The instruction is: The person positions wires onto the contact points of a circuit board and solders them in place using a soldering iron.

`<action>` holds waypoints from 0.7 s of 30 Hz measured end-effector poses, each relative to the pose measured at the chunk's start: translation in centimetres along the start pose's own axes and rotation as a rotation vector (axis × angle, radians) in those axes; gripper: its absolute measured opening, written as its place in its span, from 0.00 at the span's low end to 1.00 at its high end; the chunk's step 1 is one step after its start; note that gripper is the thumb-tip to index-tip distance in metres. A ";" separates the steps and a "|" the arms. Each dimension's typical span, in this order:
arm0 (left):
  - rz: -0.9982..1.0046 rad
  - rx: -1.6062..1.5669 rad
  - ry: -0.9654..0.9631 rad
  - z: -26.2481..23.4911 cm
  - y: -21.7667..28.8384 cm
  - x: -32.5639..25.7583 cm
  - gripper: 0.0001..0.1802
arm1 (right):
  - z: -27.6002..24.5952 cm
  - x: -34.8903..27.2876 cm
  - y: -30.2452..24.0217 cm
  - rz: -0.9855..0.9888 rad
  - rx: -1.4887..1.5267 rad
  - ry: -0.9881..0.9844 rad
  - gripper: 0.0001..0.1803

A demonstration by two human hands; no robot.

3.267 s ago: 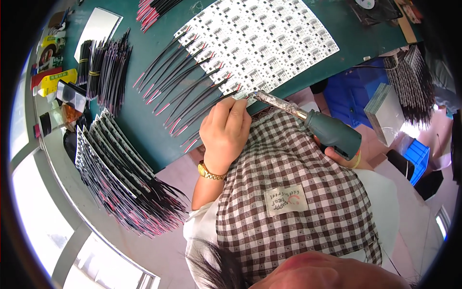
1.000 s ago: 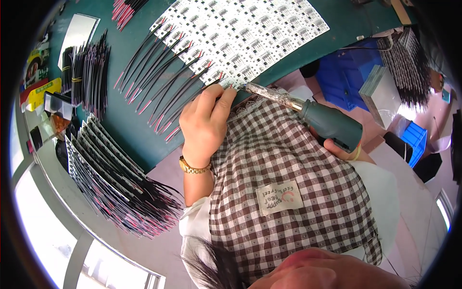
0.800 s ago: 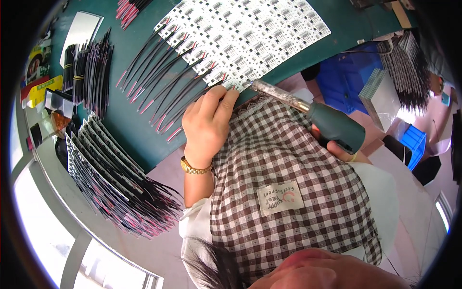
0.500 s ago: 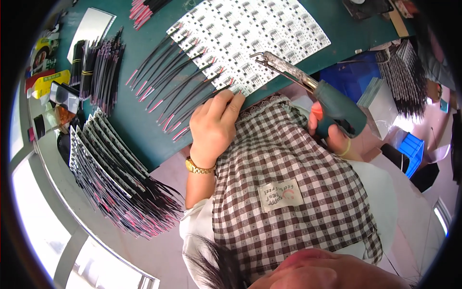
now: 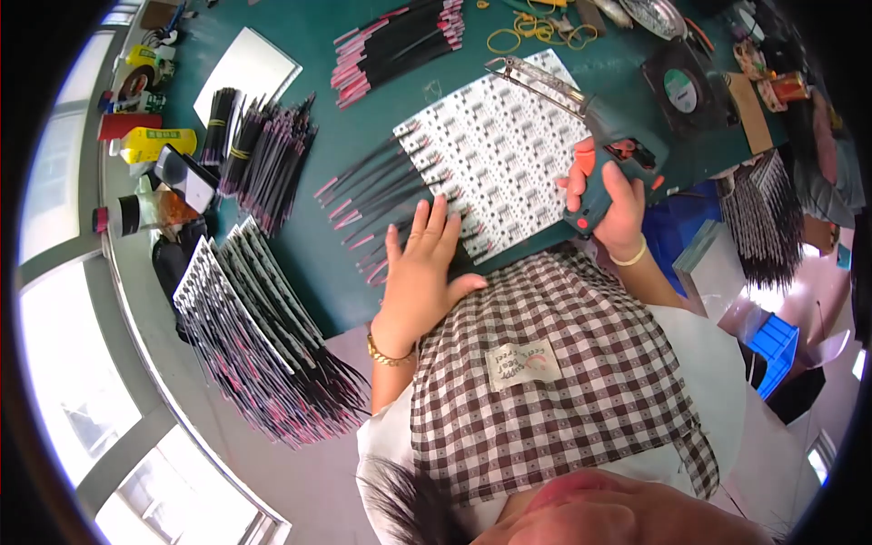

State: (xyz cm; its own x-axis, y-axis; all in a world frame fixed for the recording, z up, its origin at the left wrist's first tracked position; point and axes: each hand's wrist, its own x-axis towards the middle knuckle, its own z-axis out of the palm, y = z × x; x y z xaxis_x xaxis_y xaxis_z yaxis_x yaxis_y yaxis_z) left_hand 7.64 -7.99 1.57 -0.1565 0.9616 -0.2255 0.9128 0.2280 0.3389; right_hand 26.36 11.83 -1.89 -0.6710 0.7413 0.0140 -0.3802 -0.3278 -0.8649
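Gripping a soldering tool point(image 5: 593, 202), my right hand point(image 5: 619, 211) has circuit boards point(image 5: 509, 150) to its left; my open left hand point(image 5: 422, 272) overlaps black wires point(image 5: 381, 191).

Dark lettering marks the cream patch point(image 5: 524, 364) on the apron point(image 5: 563, 422), bodyward of the left hand point(image 5: 421, 277), and the yellow container point(image 5: 159, 144) well left; the fan label point(image 5: 679, 92) beyond the right hand point(image 5: 613, 204) is unreadable.
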 end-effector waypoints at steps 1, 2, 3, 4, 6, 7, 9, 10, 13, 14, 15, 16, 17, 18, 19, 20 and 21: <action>0.023 -0.023 -0.013 -0.3 -1.2 0.4 0.52 | 0.1 0.7 0.2 0.018 -0.006 0.060 0.21; -0.049 -0.126 0.203 -1.3 -1.0 1.0 0.51 | 0.5 1.1 0.4 0.056 0.064 0.072 0.18; -0.058 -0.120 0.208 -1.5 -0.9 1.7 0.51 | 0.4 1.6 0.6 0.057 0.069 0.061 0.18; -0.140 -0.067 0.275 -1.3 -0.9 2.5 0.50 | 0.3 2.1 0.7 0.048 0.079 0.042 0.18; -0.263 0.089 0.209 -0.6 -1.4 3.8 0.49 | 0.8 2.4 0.5 0.070 0.127 0.041 0.17; -0.263 0.199 0.194 -0.6 -0.9 4.1 0.50 | 0.9 2.3 0.1 0.075 0.139 0.032 0.17; -0.235 0.081 0.187 -2.4 -1.1 4.2 0.42 | 0.8 2.0 0.1 0.101 0.135 0.065 0.17; -0.246 -0.002 0.303 -2.6 -2.4 4.4 0.35 | 0.7 1.8 0.0 0.096 0.125 0.059 0.17; -0.355 0.068 0.795 -4.6 -6.7 5.0 0.17 | 0.7 0.7 -0.5 0.069 0.122 0.020 0.18; -0.481 0.158 0.816 -5.3 -7.4 4.7 0.17 | 1.0 0.1 -1.3 0.071 0.107 0.009 0.19; -0.595 0.252 0.840 -5.7 -8.4 4.9 0.16 | 1.0 -0.2 -1.6 0.048 0.104 0.007 0.20; -0.597 0.262 0.861 -5.9 -9.3 5.0 0.16 | 1.2 -0.7 -2.0 0.016 0.088 -0.007 0.20; -0.675 0.347 0.833 -6.0 -9.9 5.4 0.15 | 1.1 -1.2 -2.3 -0.021 0.066 -0.006 0.20; -0.753 0.430 0.806 -6.2 -10.3 5.4 0.14 | 0.7 -1.7 -2.4 -0.042 0.065 -0.009 0.20; -0.741 0.431 0.827 -6.5 -10.5 5.1 0.14 | 0.3 -2.2 -2.4 -0.088 0.012 -0.031 0.20; -0.720 0.495 0.797 -7.1 -10.0 4.8 0.13 | 0.1 -3.1 -2.5 -0.133 -0.051 -0.047 0.21; -0.705 0.558 0.761 -6.3 -9.6 4.1 0.12 | -0.3 -4.4 -2.3 -0.146 -0.062 -0.046 0.21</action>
State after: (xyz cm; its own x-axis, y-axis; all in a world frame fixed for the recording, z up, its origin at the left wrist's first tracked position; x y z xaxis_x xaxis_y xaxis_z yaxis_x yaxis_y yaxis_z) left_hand -4.10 -5.25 3.16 -0.7051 0.5359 0.4645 0.5432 0.8292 -0.1321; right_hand 30.41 9.51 -0.10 -0.6405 0.7504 0.1634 -0.4367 -0.1808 -0.8812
